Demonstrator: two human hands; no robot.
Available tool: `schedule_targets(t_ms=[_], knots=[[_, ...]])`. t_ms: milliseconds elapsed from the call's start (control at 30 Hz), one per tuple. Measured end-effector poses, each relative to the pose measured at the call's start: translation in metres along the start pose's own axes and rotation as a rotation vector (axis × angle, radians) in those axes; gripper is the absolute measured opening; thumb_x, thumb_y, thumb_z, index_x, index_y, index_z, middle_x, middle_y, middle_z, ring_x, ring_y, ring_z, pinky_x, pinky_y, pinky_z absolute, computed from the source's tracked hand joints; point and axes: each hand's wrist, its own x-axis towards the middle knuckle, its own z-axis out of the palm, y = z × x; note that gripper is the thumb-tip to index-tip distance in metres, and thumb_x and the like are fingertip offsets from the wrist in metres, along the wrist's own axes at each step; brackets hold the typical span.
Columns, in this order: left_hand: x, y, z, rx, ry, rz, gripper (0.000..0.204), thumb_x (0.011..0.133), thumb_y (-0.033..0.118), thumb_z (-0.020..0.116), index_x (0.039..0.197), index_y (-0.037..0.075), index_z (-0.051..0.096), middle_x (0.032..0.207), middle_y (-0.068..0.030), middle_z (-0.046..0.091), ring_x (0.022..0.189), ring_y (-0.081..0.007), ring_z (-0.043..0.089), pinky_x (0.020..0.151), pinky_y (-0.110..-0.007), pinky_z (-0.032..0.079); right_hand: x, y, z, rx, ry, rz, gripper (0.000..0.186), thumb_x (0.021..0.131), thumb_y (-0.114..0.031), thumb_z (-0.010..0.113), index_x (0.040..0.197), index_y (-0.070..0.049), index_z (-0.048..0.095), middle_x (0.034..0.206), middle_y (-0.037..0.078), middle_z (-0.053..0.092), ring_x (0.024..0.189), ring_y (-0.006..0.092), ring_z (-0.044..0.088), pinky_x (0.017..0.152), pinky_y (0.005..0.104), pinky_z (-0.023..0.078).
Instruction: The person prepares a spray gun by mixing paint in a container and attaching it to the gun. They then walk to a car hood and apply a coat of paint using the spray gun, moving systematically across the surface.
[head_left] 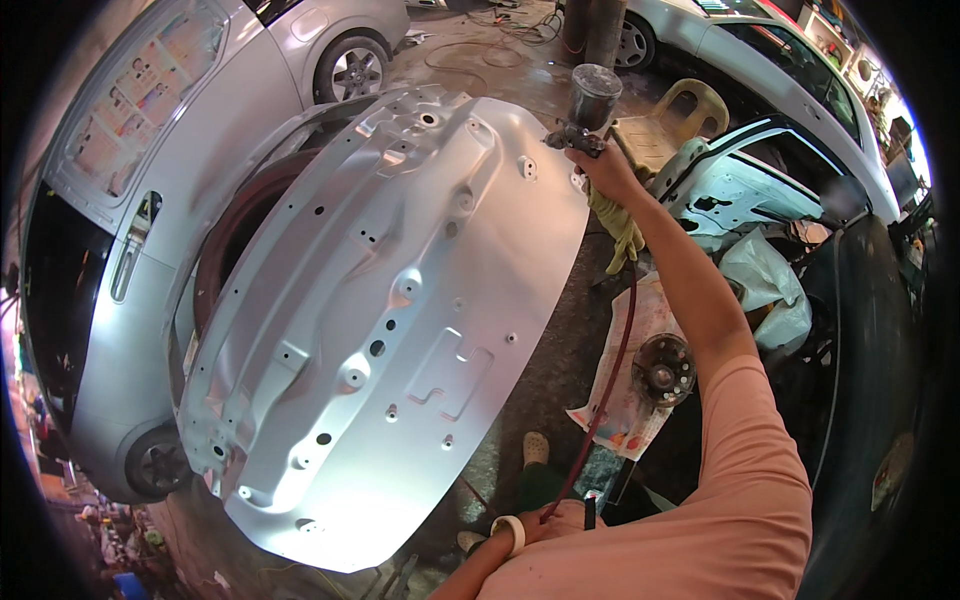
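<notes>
My right hand is closed around a spray gun, held out over the far right edge of a silver car panel. A grey paint cup stands upright on the gun. Yellowish gloves hang just below this hand. The panel, which looks like a hood, has its ribbed, holed inner side facing me. Close to my body, my left hand grips a dark red air hose, which runs up toward the gun. A pale band circles the left wrist.
A silver car with paper-masked windows stands behind the panel. To the right are a beige plastic chair, a detached car door, crumpled plastic and a round metal part on newspaper. Another car stands at the back.
</notes>
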Motion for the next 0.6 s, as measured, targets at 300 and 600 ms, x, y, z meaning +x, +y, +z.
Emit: schedule_targets(t_ms=[300,600], knots=[[-0.072,-0.155,0.032,0.012,0.082,-0.181,0.053,0.102,0.049,0.053,0.142,0.015,0.057,0.141,-0.0155,0.061,0.134,-0.0355,0.054,0.111,-0.045,0.041,-0.167,-0.117,0.074,0.058,-0.117,-0.016,0.039,0.095,-0.039,0.07,0.109,-0.003,0.064,0.077,0.007,0.064,0.067,0.0168,0.06,0.064,0.0353,0.05],[-0.204,-0.309,0.1,0.254,0.32,-0.264,0.046,0.091,0.031,0.068,0.134,0.015,0.064,0.134,-0.0152,0.066,0.124,-0.035,0.061,0.106,-0.045,0.046,-0.407,-0.262,0.181,0.094,-0.235,0.017,0.04,0.094,-0.036,0.072,0.114,-0.003,0.061,0.076,0.009,0.065,0.063,0.0198,0.063,0.061,0.0379,0.051]])
